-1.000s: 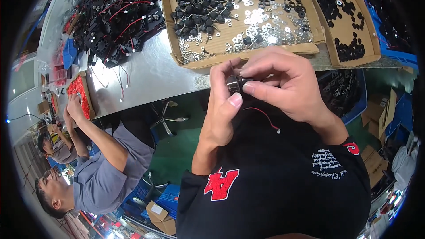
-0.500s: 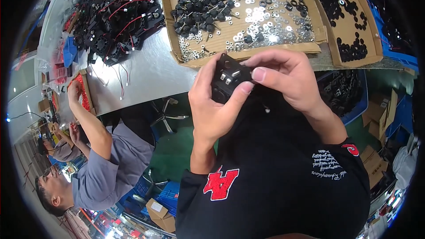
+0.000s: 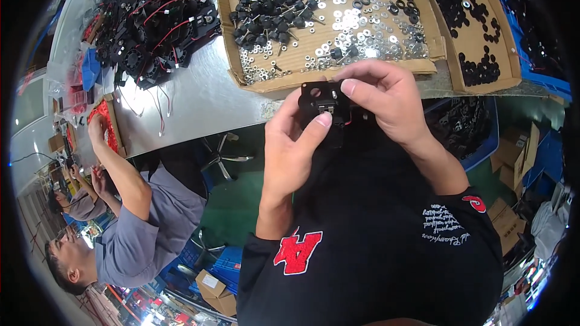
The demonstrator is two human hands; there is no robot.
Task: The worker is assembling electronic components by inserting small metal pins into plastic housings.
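Between my two hands, in front of the table's near edge, is a black plastic housing point(image 3: 323, 105) with a round hole and small metal contacts on its face. My left hand point(image 3: 293, 151) grips its left side, the thumb lying on the face by the contacts. At the upper right corner my right hand point(image 3: 383, 99) pinches the housing between thumb and fingers. Whether the right fingers also hold a small part cannot be made out. A short red wire shows at the housing's right side.
Beyond my hands a cardboard tray point(image 3: 278, 84) holds black knobs, rings, washers and nuts. Another carton point(image 3: 483, 87) of black rings stands right. Black fan assemblies point(image 3: 151, 30) with wires pile up at left. A blue bin point(image 3: 483, 160) sits below right. A co-worker point(image 3: 145, 223) reaches across at left.
The housing has been turned so its face with the hole and contacts shows more squarely. My left thumb has shifted left and my hands have stayed on the part.
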